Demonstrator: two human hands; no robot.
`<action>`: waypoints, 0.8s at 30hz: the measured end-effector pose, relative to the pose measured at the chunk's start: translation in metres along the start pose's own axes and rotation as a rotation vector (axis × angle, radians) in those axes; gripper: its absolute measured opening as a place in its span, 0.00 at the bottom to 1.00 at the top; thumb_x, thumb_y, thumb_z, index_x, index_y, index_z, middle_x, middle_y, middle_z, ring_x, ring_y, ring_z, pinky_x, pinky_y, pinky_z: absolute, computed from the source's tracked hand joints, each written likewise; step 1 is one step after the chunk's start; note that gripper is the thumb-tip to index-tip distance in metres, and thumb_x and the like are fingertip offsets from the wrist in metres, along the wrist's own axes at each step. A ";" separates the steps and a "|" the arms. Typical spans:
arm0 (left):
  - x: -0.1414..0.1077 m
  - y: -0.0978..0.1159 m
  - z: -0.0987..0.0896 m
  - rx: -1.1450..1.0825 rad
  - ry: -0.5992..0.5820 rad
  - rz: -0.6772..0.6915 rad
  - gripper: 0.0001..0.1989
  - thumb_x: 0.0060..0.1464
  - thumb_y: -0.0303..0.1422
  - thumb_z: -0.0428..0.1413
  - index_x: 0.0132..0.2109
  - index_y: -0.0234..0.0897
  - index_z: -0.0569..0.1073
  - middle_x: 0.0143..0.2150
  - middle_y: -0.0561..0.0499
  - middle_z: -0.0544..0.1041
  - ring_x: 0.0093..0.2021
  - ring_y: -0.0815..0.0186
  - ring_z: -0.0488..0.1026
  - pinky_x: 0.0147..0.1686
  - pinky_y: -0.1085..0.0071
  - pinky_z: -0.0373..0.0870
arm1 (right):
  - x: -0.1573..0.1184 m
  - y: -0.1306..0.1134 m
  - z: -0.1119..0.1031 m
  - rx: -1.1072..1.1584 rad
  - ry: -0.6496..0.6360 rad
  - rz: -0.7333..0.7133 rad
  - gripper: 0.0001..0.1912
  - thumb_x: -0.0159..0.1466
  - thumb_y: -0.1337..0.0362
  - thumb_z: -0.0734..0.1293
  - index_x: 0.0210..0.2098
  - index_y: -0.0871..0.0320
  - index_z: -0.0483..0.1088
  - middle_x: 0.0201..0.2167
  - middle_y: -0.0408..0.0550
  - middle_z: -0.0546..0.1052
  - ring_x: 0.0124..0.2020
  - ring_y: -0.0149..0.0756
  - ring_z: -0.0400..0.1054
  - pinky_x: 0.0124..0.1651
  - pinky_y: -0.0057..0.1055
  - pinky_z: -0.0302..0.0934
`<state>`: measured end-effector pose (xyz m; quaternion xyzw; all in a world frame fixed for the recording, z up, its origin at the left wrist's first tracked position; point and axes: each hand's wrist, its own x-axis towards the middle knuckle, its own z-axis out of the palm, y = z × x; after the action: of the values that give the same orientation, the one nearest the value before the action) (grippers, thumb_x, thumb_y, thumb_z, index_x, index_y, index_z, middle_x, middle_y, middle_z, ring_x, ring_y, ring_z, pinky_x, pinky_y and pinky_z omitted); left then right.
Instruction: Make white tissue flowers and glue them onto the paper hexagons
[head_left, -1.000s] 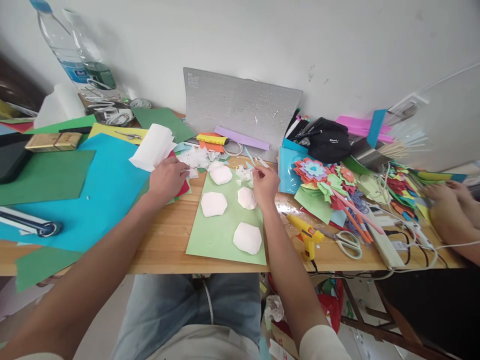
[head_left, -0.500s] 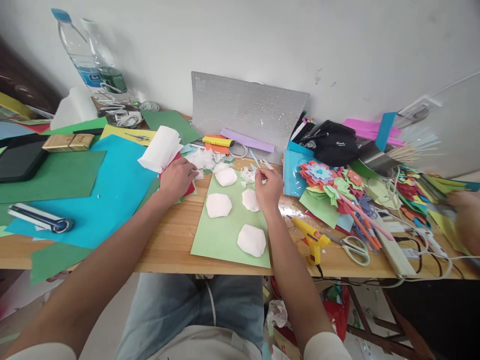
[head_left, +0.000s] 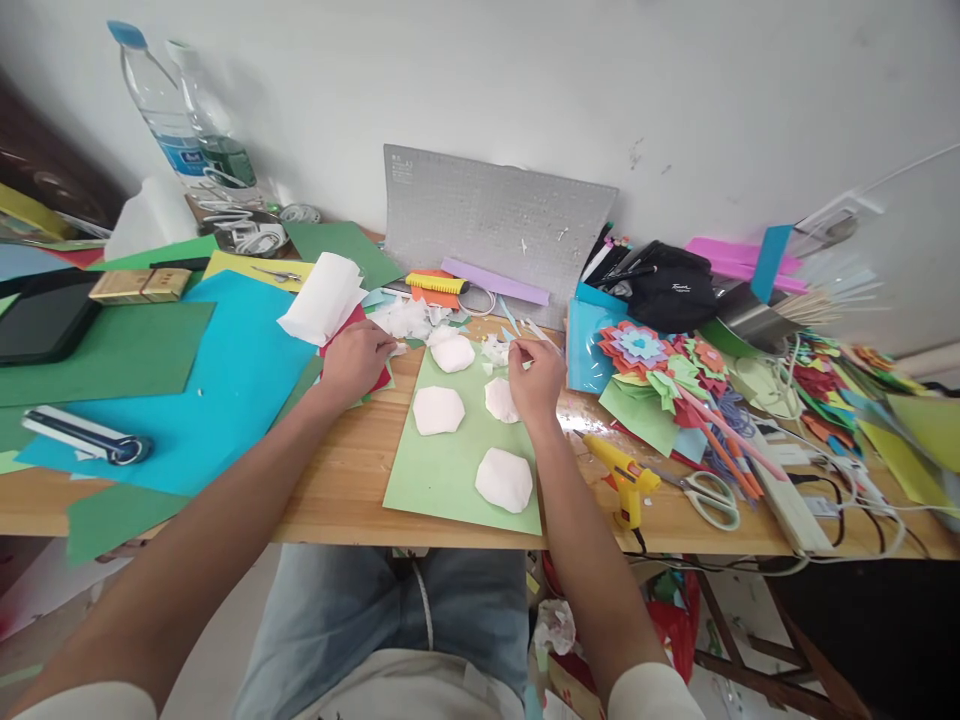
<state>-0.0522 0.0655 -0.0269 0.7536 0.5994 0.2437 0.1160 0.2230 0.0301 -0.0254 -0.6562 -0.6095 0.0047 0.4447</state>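
Observation:
My left hand rests over red paper, its fingers curled together beside white paper scraps; what it pinches, if anything, is hidden. My right hand hovers at the right edge of a light green sheet, thumb and fingertips pressed together. Anything between them is too small to make out. On the sheet lie white padded pieces with cut corners: one at the top, one at the left, one at the lower right, and another partly covered by my right hand. A white tissue roll sits behind my left hand.
A yellow glue gun and scissors lie right of my right arm. Paper flowers and cables crowd the right side. A stapler lies on blue paper at left. A grey cutting mat leans on the wall.
Both my hands stay almost in place, fingers still closed. At the far right, another person's hand has gone out of view, and a yellow sheet shows there now.

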 end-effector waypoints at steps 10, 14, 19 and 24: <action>0.000 -0.001 0.000 0.026 -0.030 0.005 0.18 0.60 0.36 0.45 0.39 0.37 0.80 0.46 0.40 0.79 0.47 0.50 0.72 0.43 0.59 0.69 | -0.002 0.001 0.002 0.003 -0.028 0.002 0.12 0.63 0.62 0.61 0.34 0.58 0.76 0.32 0.50 0.78 0.32 0.38 0.70 0.42 0.36 0.64; 0.000 -0.001 0.001 0.027 -0.049 0.007 0.18 0.60 0.35 0.45 0.39 0.37 0.79 0.47 0.40 0.78 0.48 0.52 0.72 0.44 0.60 0.68 | -0.002 0.002 0.003 0.001 -0.038 -0.006 0.12 0.62 0.62 0.61 0.34 0.57 0.77 0.32 0.50 0.78 0.33 0.39 0.70 0.43 0.37 0.64; 0.002 -0.002 0.001 0.023 -0.045 0.008 0.17 0.60 0.36 0.45 0.38 0.37 0.79 0.47 0.40 0.78 0.47 0.52 0.72 0.42 0.62 0.68 | -0.002 0.004 0.004 0.002 -0.039 -0.020 0.12 0.63 0.62 0.62 0.35 0.58 0.77 0.31 0.49 0.78 0.32 0.39 0.70 0.41 0.36 0.64; 0.002 -0.001 -0.001 0.061 -0.033 0.028 0.21 0.62 0.37 0.43 0.35 0.35 0.79 0.43 0.38 0.78 0.44 0.52 0.73 0.40 0.61 0.68 | -0.002 0.007 0.005 -0.009 -0.048 -0.024 0.12 0.63 0.62 0.62 0.35 0.58 0.77 0.32 0.50 0.78 0.32 0.38 0.70 0.42 0.36 0.64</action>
<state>-0.0537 0.0674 -0.0260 0.7690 0.5939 0.2146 0.0994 0.2248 0.0319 -0.0336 -0.6507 -0.6277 0.0124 0.4270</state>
